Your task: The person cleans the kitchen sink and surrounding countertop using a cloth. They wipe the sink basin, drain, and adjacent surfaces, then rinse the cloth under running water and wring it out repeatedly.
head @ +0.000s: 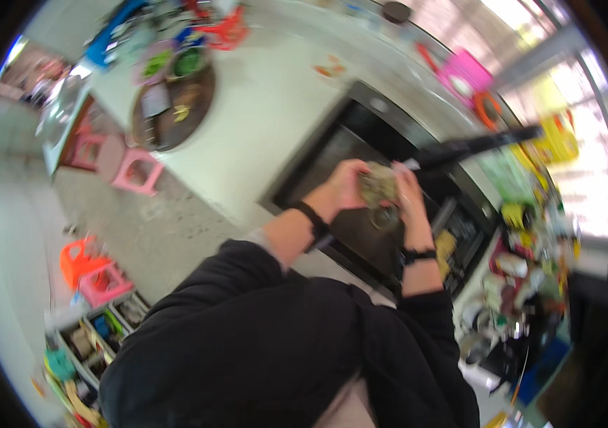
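Observation:
Over the black cooktop [314,160], both of my hands press in on a rough greenish-brown clump [378,184]. Motion blur keeps me from telling what the clump is made of. My left hand [345,184] grips its left side, and my right hand [410,195] holds the right side with the fingers pointing away. Just below the clump shows a small round thing [385,216], too blurred to name. Close beyond my right hand, a long black handle [475,147] reaches to the right; what it belongs to is partly hidden.
On the pale counter [261,107], a round wooden cutting board [197,117] carries a cleaver [155,101] and yellow pieces [181,112]. Bowls of chopped greens [187,61] stand behind it. Bottles and jars [512,267] crowd the right side. Pink stools [138,171] stand on the floor.

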Action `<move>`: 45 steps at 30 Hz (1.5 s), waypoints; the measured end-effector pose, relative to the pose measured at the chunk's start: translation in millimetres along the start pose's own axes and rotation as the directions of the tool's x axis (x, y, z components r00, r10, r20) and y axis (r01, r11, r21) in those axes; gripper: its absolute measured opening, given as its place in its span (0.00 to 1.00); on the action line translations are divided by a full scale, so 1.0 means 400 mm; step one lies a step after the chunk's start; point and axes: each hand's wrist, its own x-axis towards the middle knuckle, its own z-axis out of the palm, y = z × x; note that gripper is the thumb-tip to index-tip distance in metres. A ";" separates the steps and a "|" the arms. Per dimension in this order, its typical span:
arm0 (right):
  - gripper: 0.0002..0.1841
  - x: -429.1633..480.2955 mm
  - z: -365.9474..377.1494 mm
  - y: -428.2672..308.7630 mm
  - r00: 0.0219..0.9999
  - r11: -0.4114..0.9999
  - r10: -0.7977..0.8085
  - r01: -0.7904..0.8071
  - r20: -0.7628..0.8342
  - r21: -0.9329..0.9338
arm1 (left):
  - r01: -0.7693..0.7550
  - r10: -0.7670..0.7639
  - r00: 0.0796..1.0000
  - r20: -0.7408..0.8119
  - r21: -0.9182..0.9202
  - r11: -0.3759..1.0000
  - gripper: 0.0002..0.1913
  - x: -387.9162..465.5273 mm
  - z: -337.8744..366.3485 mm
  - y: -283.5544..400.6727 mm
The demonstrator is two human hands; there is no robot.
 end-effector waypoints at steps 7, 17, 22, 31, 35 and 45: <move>0.15 0.029 0.044 0.030 0.985 0.986 -0.166 0.165 -0.045 -0.030 | 0.074 -0.046 0.939 -0.341 0.071 0.995 0.31 -0.053 0.028 0.050; 0.12 -0.100 0.227 -0.056 0.923 0.916 -0.383 0.385 0.041 -0.111 | -0.403 0.205 0.894 0.399 0.513 0.758 0.18 0.126 -0.267 0.008; 0.22 -0.097 0.225 -0.067 0.780 0.594 -0.625 0.484 0.009 -0.643 | -0.133 0.164 0.986 -0.024 0.474 0.871 0.17 0.145 -0.237 -0.013; 0.25 0.053 0.166 -0.006 0.792 0.535 -0.602 0.305 -0.102 -0.788 | -0.109 0.224 0.844 -0.487 0.254 0.961 0.13 0.072 -0.073 -0.027; 0.19 0.043 0.150 -0.022 0.850 0.775 -0.492 0.330 -0.188 -0.539 | -0.194 0.231 0.872 -0.433 0.128 0.973 0.12 0.016 -0.073 0.034; 0.13 -0.089 0.221 -0.013 0.820 0.726 -0.568 0.461 -0.068 -0.510 | -0.092 0.280 0.913 -0.296 0.518 0.850 0.16 0.107 -0.140 -0.042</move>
